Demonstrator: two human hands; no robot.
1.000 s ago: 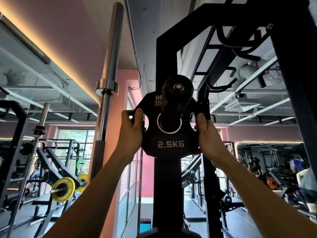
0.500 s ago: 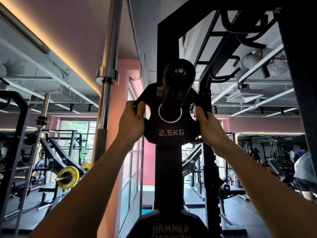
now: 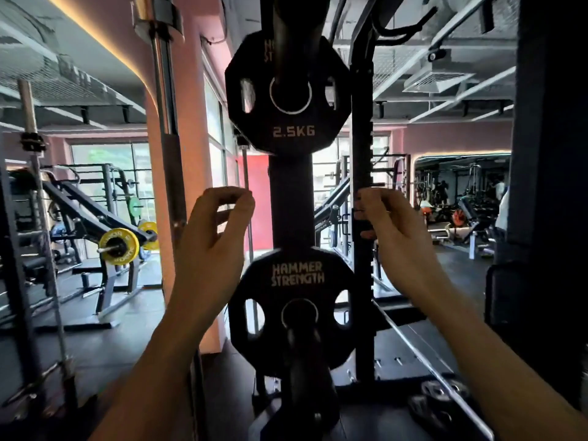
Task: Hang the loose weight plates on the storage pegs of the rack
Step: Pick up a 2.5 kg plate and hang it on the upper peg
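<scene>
The 2.5KG plate (image 3: pixel 288 90) hung on the upper peg (image 3: pixel 294 33) of the rack upright (image 3: pixel 291 198), its flat face turned toward the camera and the peg running out through its centre hole toward the person. Below it, a second plate marked HAMMER STRENGTH (image 3: pixel 294 310) sat on the lower peg (image 3: pixel 305 361) in the same way. Both hands were free of the plates and well below the upper one: the left hand (image 3: pixel 216 230) hovered just left of the upright and the right hand (image 3: pixel 388 224) just right of it, at about the same height, between the two plates. Each hand had its fingers loosely curled around nothing. Judging from this, the hanging of the small plate looked finished, and the next step would likely be fetching another loose plate. What appeared to be plates (image 3: pixel 436 399) lay low on the floor to the lower right, though blur made them hard to tell for certain. If so, they lay down and to the right of the hands, nearer the right hand, so the reach would probably begin from that side.
</scene>
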